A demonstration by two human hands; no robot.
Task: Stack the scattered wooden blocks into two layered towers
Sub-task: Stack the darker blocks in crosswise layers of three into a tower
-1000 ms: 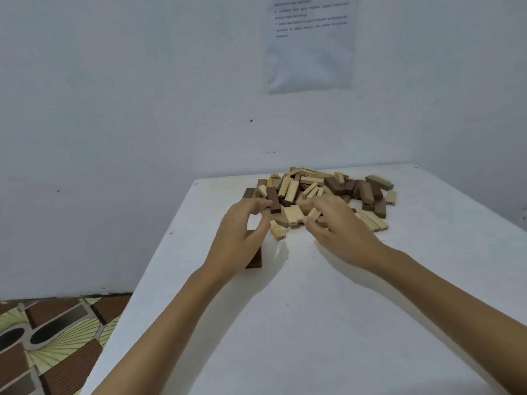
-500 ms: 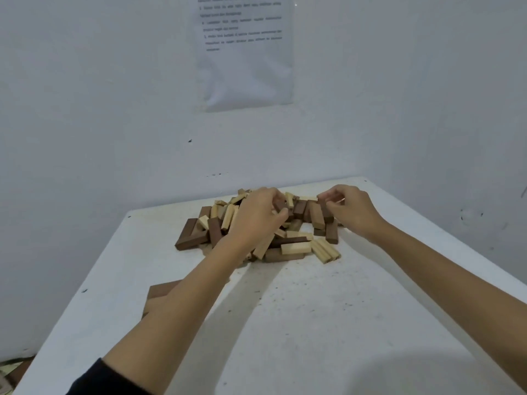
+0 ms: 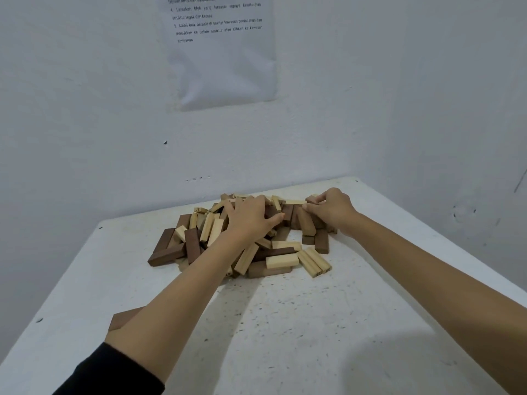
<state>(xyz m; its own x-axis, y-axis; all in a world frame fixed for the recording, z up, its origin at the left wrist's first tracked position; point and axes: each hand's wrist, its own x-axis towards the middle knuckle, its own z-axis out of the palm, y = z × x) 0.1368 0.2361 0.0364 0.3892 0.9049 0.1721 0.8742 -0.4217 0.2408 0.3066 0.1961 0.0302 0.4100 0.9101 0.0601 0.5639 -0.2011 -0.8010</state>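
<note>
A loose pile of light and dark wooden blocks [image 3: 282, 260] lies at the back of the white table [image 3: 313, 323]. My left hand [image 3: 251, 218] lies palm-down on the middle of the pile. Its fingers bend over the blocks and the fingertips are hidden, so any grip is unclear. My right hand [image 3: 330, 208] is at the pile's back right, and its thumb and fingers pinch the end of a dark block [image 3: 310, 199]. One dark block [image 3: 122, 320] lies apart near the table's left front edge, partly hidden behind my left forearm.
Grey walls close off the table at the back and on the right. A printed paper sheet [image 3: 225, 52] hangs on the back wall. The table's left edge [image 3: 57, 295] drops off to the floor.
My view has swung so the pile sits more central. Both hands moved from the pile's near edge up onto it, the left to the middle and the right to the back right.
</note>
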